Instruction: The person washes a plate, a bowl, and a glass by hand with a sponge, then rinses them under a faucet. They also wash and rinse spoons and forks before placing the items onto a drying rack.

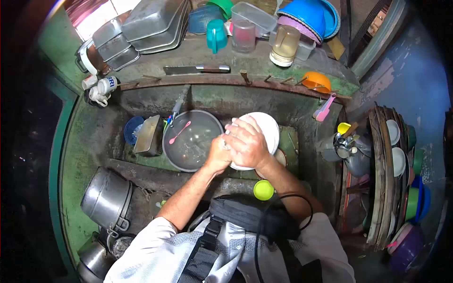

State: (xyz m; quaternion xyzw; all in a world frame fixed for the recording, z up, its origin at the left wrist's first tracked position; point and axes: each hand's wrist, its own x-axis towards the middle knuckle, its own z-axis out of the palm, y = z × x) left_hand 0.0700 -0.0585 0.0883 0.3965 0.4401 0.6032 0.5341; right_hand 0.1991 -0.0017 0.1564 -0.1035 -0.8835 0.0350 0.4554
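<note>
Both hands pressed together, left hand (219, 153) against right hand (247, 145); can't be told if anything's gripped between. White plate (270, 134) partly hidden beneath, toward 2 o'clock, right hand nearer. Round, so no long axis tbh. Grey basin (171, 153) parked at 9 o'clock.

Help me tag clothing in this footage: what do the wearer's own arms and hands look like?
The left hand and right hand wear no gloves, and no watch shows at either wrist. The left sleeve and right sleeve are white and short, leaving the forearms uncovered. A thin black cable loops across the right arm.
</note>
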